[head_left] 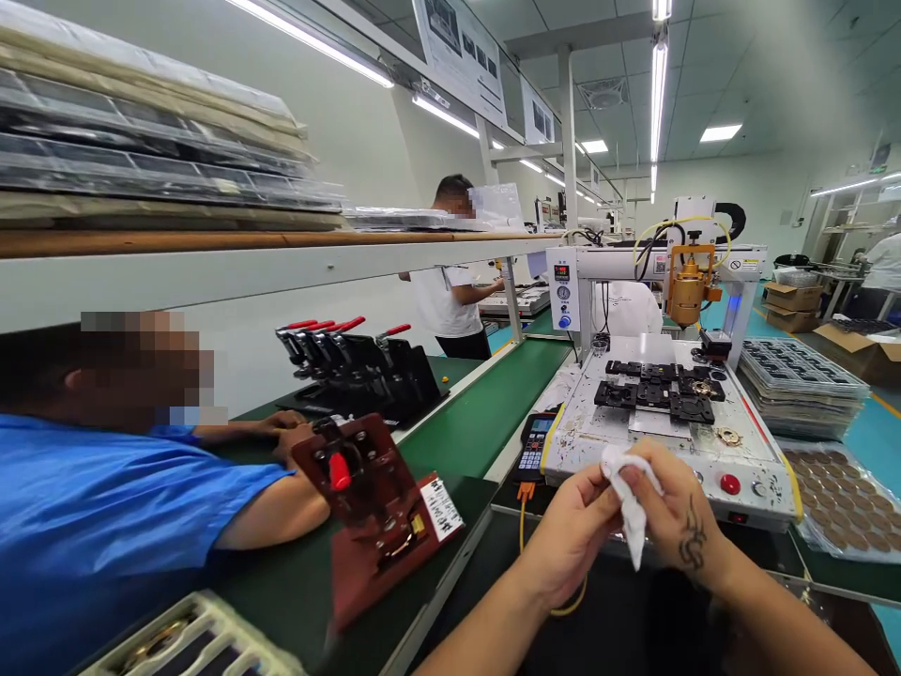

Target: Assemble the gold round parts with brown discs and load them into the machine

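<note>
My left hand and my right hand meet in front of the white bench machine, both closed on a crumpled white cloth. One end of the cloth hangs down between them, and part of it is wrapped over the fingers. Anything inside the cloth is hidden. Just beyond my hands is the machine's bed, with black fixture blocks on it. A round gold-coloured part lies on the bed's right side, and a red button sits on its front.
Left of me, a co-worker in a blue shirt leans by a red-brown clamp fixture. A handheld controller lies beside the machine. To the right are stacked trays and a sheet of brown discs. A green conveyor runs away from me.
</note>
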Demonstrator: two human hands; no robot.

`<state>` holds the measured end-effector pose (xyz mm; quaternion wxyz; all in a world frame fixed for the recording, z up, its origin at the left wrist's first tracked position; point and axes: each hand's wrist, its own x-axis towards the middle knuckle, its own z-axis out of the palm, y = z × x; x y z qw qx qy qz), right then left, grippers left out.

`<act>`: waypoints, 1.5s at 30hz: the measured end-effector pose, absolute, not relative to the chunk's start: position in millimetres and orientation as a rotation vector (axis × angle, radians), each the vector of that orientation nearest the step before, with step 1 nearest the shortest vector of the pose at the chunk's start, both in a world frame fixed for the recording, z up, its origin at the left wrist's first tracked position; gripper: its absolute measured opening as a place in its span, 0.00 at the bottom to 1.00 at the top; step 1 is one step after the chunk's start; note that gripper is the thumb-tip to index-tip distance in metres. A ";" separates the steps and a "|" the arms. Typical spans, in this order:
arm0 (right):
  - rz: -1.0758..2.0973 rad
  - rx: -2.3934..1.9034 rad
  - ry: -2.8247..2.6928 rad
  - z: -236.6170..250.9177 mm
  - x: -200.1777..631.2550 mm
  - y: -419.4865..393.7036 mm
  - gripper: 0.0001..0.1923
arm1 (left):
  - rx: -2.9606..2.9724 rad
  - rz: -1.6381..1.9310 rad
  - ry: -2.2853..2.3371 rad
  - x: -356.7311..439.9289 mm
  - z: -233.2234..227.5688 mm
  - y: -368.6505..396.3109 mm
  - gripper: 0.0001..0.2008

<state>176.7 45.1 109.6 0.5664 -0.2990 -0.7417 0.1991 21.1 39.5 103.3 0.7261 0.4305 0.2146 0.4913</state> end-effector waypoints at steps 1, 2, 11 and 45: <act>0.579 -0.790 -1.679 108.6 179.4 45.2 0.16 | 0.944 1.063 0.468 20.6 102.2 39.5 0.21; 0.679 -0.864 -1.613 107.1 182.3 45.0 0.18 | 0.940 1.050 0.466 19.9 101.8 39.2 0.21; 0.739 -0.864 -1.581 91.7 194.7 36.0 0.17 | 0.975 1.094 0.469 17.7 92.4 42.0 0.20; 0.286 -1.651 -1.748 52.6 388.2 138.9 0.21 | 2.298 1.048 1.023 73.5 141.7 273.0 0.16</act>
